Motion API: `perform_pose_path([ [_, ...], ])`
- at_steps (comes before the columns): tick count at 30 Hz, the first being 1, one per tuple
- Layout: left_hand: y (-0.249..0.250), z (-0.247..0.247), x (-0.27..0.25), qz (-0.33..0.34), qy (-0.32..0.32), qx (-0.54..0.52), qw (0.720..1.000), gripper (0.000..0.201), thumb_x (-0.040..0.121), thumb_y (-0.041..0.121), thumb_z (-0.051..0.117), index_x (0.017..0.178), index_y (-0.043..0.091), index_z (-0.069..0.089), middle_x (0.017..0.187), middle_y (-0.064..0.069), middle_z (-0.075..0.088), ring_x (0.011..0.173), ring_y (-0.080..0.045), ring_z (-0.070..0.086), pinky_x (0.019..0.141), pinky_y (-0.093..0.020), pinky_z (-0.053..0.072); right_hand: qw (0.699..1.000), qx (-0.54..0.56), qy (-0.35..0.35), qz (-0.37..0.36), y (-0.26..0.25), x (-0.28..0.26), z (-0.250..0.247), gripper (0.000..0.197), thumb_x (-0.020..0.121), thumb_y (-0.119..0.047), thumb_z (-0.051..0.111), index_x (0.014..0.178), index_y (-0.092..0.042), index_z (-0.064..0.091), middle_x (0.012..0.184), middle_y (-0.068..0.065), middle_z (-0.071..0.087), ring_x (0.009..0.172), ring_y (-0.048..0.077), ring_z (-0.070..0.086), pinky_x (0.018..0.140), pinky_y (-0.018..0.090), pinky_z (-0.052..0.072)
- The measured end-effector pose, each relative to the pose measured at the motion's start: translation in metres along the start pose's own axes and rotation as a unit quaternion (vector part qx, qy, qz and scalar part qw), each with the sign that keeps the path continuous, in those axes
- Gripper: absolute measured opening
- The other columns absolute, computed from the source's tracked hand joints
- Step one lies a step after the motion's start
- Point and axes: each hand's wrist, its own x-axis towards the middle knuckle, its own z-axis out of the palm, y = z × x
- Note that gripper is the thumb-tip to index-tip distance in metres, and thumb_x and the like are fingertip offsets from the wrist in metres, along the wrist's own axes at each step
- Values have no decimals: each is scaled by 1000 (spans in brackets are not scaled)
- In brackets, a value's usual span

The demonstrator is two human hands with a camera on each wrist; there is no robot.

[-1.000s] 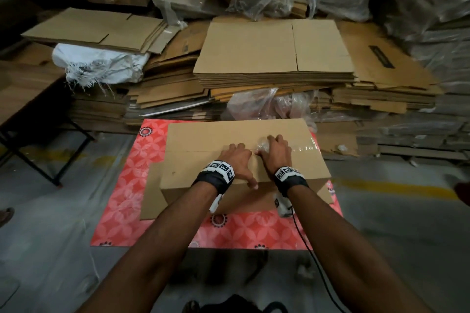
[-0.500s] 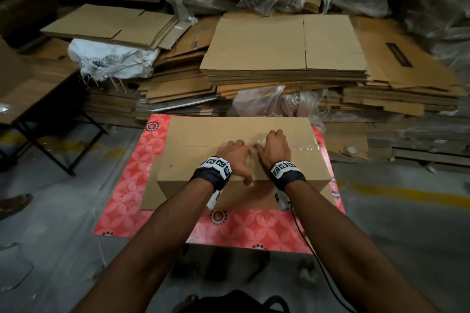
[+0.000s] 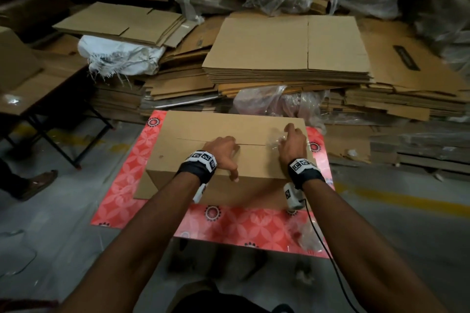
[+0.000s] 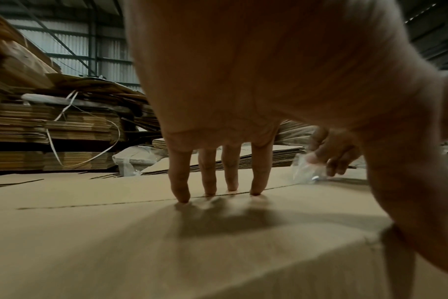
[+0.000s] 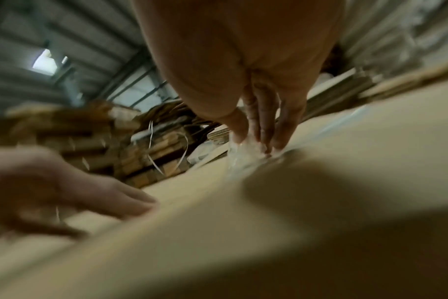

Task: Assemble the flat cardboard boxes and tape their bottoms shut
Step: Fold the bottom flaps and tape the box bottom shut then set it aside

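Note:
A brown cardboard box (image 3: 203, 129) stands on a red patterned mat (image 3: 122, 185), its closed flaps facing up. My left hand (image 3: 223, 150) presses straight fingertips (image 4: 182, 194) onto the flap seam (image 4: 115, 204), and its thumb reaches the box's near edge. My right hand (image 3: 290, 140) is farther right along the seam. It pinches a crumpled strip of clear tape (image 3: 276, 138) against the cardboard. The same clear tape (image 4: 304, 170) shows under the right fingers in the left wrist view. In the blurred right wrist view, the tape (image 5: 243, 153) is bunched below the fingertips (image 5: 276, 143).
Tall stacks of flat cardboard (image 3: 287, 46) and loose plastic wrap (image 3: 274, 101) crowd the space right behind the box. A white sack (image 3: 122, 56) lies on the left stack. A folding table (image 3: 30, 94) stands at left, with another person's sandalled foot (image 3: 38, 183) beside it.
My right hand has slid right along the seam with the clear tape, away from the left hand. The left hand stays pressed near the middle of the seam.

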Motion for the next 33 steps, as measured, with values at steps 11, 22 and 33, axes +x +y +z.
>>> perform_pose_path([
  [11,42,-17,9,20,-50,60,997,86,46,69,90,107,19,55,123,-9,53,103,-29,49,82,-41,46,995,-77,-60,-18,-27,-7,10,45,94,-37,67,119,0,62,127,21,51,119,40,50,97,46,47],
  [22,37,-8,30,68,-37,76,994,101,28,80,84,104,21,57,127,-9,41,113,-32,42,89,-48,49,992,92,-53,69,4,29,1,39,91,0,55,128,-12,54,103,17,66,88,33,68,75,43,59],
  [33,32,-6,40,98,-46,91,990,96,30,81,83,99,19,57,127,-12,41,112,-33,40,93,-52,48,977,179,-44,103,6,13,-6,27,104,-35,55,114,-10,59,95,9,64,81,18,65,58,13,39],
])
